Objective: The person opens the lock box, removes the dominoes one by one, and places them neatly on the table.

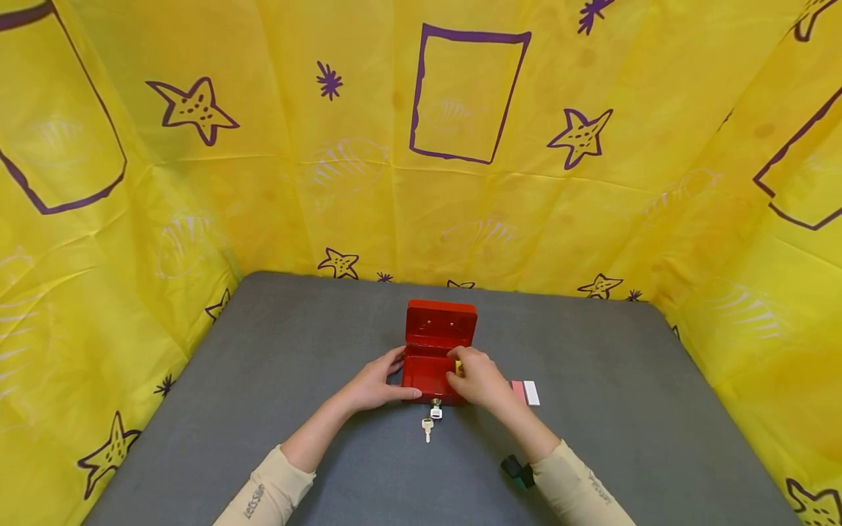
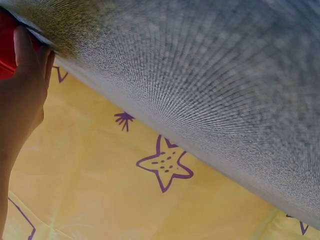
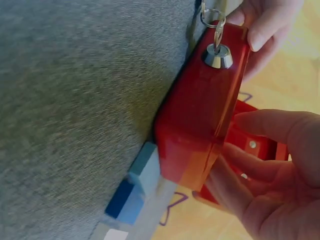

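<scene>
A red cash box (image 1: 430, 376) stands with its lid (image 1: 441, 324) raised at the back. My left hand (image 1: 373, 381) holds the box's left side, thumb along the front rim and fingers on the side wall. Over the right part of the opening, my right hand (image 1: 482, 376) pinches a small yellow piece (image 1: 459, 366) between thumb and fingers. In the right wrist view the box wall hides those fingertips. A key (image 1: 436, 413) sits in the front lock (image 3: 218, 56), and a second key (image 1: 427, 429) hangs from its ring.
Right of the box lie a pink block (image 1: 519, 391) and a white block (image 1: 531, 393). The right wrist view has a blue block (image 3: 126, 201) and a teal block (image 3: 145, 162) against the box. A dark object (image 1: 516, 470) lies by the right sleeve. Yellow cloth (image 1: 368, 204) surrounds the grey table (image 1: 296, 321).
</scene>
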`<state>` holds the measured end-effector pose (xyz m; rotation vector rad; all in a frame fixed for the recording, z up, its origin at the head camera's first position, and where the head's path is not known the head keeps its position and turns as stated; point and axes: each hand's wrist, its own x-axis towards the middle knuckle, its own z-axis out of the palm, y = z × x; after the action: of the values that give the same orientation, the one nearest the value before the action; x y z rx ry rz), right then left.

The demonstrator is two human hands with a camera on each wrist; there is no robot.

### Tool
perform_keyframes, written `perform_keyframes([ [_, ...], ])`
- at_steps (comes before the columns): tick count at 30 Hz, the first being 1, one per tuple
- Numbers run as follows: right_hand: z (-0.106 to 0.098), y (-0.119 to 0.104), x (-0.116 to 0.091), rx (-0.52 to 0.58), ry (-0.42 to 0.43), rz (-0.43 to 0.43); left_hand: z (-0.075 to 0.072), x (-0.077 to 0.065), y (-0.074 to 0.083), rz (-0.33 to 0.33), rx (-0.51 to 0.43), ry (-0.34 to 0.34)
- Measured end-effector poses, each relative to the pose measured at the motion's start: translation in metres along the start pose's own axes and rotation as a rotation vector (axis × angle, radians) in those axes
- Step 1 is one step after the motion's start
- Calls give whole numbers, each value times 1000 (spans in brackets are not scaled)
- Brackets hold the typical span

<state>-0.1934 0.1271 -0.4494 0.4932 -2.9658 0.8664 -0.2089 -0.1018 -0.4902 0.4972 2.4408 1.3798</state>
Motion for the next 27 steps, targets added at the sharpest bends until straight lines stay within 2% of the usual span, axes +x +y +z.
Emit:
perform_keyframes([
  [6, 3, -7, 2, -48, -31, 32, 0, 0, 0, -6, -6, -4],
  [13, 9, -5, 4, -87, -47, 26, 0, 0, 0, 1, -4, -9],
  [19, 11, -5, 5, -80, -53, 29, 0, 0, 1, -3, -1, -8],
  [27, 13, -6, 4, -66, -83, -14, -1, -1, 0, -1, 0, -5],
])
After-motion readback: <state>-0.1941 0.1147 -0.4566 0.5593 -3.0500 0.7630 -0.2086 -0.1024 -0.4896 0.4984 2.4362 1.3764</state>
